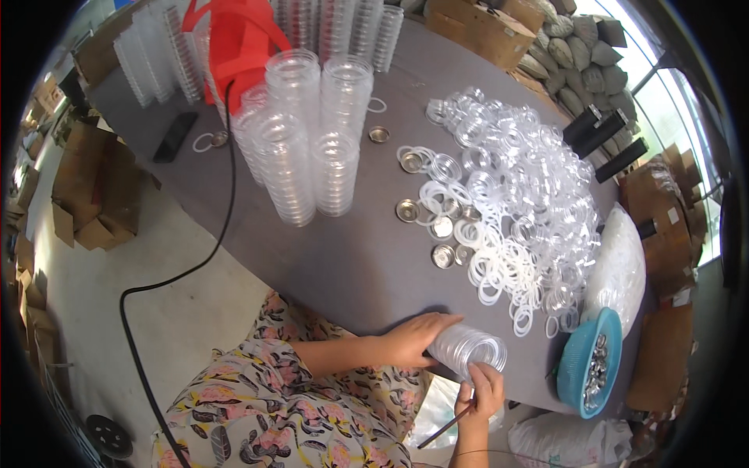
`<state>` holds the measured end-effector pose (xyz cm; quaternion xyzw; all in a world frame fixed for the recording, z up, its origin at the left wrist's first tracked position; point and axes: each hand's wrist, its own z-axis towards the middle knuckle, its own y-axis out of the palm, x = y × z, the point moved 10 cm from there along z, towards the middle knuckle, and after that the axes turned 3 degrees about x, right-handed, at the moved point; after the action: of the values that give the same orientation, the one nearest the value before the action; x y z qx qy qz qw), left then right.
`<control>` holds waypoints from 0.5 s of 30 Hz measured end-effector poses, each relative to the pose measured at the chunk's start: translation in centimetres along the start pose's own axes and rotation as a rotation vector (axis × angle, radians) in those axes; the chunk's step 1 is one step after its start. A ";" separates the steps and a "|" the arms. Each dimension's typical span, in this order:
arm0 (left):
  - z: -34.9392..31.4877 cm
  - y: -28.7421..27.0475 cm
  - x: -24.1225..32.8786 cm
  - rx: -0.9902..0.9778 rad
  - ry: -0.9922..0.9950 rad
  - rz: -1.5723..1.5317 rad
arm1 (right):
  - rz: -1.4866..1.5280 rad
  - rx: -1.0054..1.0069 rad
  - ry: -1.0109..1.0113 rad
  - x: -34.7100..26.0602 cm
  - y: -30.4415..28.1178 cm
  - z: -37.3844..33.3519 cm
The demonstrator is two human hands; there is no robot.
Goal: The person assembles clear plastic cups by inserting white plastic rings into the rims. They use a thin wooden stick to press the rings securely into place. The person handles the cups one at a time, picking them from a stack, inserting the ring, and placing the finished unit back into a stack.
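Note:
My left hand (413,340) is wrapped round a stack of clear round plastic cups (456,343) lying on its side at the table's near edge. At the stack's open right end is my right hand (485,388), its fingers closed on the rim. A thin dark reddish-brown stick (445,429) runs along the right palm and wrist; I cannot tell whether the fingers grip it. Beyond my hands lie a spread of loose white rings (511,265) and a heap of clear plastic rings (538,171). Several small silver metal caps (406,210) lie beside them.
Tall stacks of clear cups (285,168) stand at the table's left middle, near a red bag (234,47). A black cable (179,274) crosses the left edge. A blue basket (573,374) of metal parts sits right, beside a filled clear plastic bag (616,269).

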<state>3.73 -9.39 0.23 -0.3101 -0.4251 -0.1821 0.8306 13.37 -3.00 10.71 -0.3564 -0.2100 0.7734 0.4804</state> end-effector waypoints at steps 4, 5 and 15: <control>0.4 -0.6 -1.3 -0.043 -0.152 -0.116 | 0.086 -0.022 0.114 0.5 0.7 2.1; 0.2 -2.0 -0.8 -0.032 -0.164 -0.146 | 0.105 0.077 0.053 0.1 0.3 2.8; -3.5 -17.6 1.4 0.599 -0.178 -0.438 | 1.603 0.293 1.378 4.2 17.0 -2.0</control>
<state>-3.32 -24.85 6.13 0.0300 -0.5863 -0.1955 0.7856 3.55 -6.92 -3.44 -0.6897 0.4977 0.5131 -0.1155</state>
